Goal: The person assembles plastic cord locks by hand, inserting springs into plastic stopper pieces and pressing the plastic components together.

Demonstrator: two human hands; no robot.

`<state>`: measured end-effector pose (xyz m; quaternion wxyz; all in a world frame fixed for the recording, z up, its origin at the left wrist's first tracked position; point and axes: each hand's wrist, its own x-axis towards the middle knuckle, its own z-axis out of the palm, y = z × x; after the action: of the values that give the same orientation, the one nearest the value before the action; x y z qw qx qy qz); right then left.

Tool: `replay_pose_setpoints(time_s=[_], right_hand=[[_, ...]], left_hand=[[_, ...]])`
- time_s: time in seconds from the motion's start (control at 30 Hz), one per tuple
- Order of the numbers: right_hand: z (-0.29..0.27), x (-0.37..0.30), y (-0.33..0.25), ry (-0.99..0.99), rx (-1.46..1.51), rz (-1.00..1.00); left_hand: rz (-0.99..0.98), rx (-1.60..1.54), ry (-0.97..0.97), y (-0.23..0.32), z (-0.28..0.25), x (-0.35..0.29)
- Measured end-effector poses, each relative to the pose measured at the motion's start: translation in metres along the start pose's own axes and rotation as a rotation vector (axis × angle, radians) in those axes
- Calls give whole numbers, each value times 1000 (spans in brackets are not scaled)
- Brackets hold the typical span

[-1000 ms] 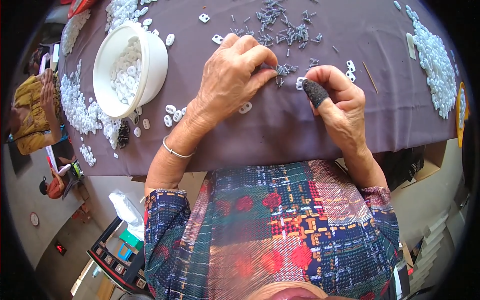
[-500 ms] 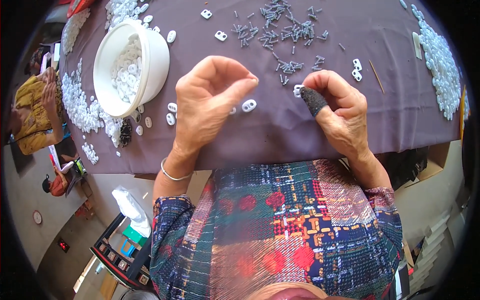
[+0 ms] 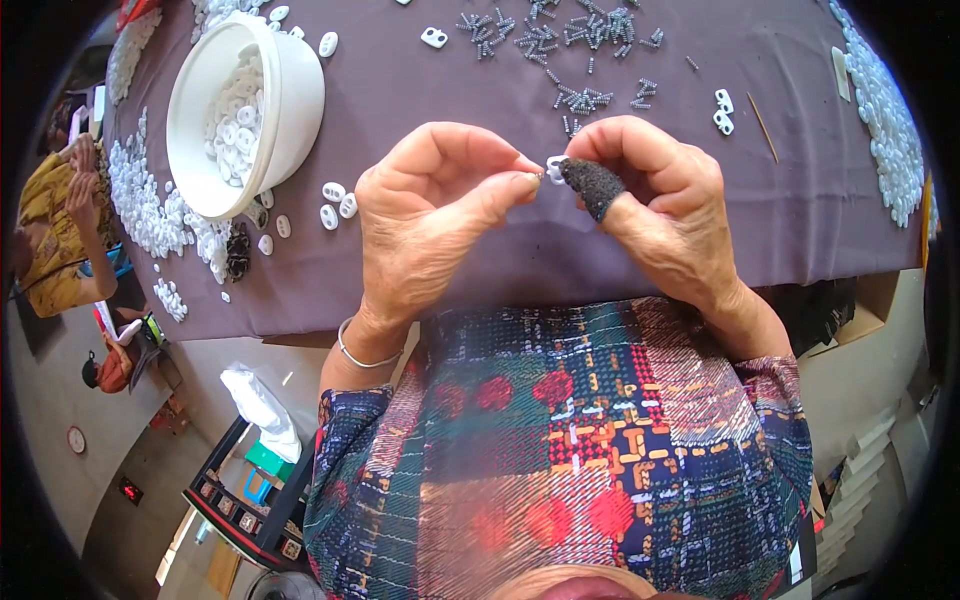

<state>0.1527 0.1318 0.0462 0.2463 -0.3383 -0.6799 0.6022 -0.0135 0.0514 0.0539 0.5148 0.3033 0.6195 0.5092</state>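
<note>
My right hand pinches a small white two-hole cord lock between thumb and forefinger. A dark fabric cover wraps that thumb. Close on its left, my left hand is also pinched, its tips almost meeting the cord lock. A tiny glint shows at those fingertips, too small to name. Beyond the hands lie many loose small metal springs. Several oval white two-hole pieces rest beside my left wrist.
A white tub holding white pieces stands at the left, with a heap of white pieces beside it. Another heap lies at the far right. A thin wooden stick and two joined cord locks lie right of the springs. People sit farther left.
My hands have come together: the right moved left with the cord lock, and the left fingertips moved right toward it. The whole view has shifted slightly.
</note>
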Motion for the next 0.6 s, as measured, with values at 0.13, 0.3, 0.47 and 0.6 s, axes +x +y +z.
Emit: replay_pose_setpoints(time_s=[0.13, 0.3, 0.47, 0.6], right_hand=[[0, 0, 3, -10, -16, -4], [1, 2, 8, 3, -69, -61], [0, 4, 11, -4, -98, -89], [-1, 4, 12, -22, -75, -51]], left_hand=[[9, -2, 5, -1, 3, 0], [27, 32, 32, -1, 6, 0], [26, 49, 62, -2, 9, -1], [63, 66, 84, -5, 14, -3]])
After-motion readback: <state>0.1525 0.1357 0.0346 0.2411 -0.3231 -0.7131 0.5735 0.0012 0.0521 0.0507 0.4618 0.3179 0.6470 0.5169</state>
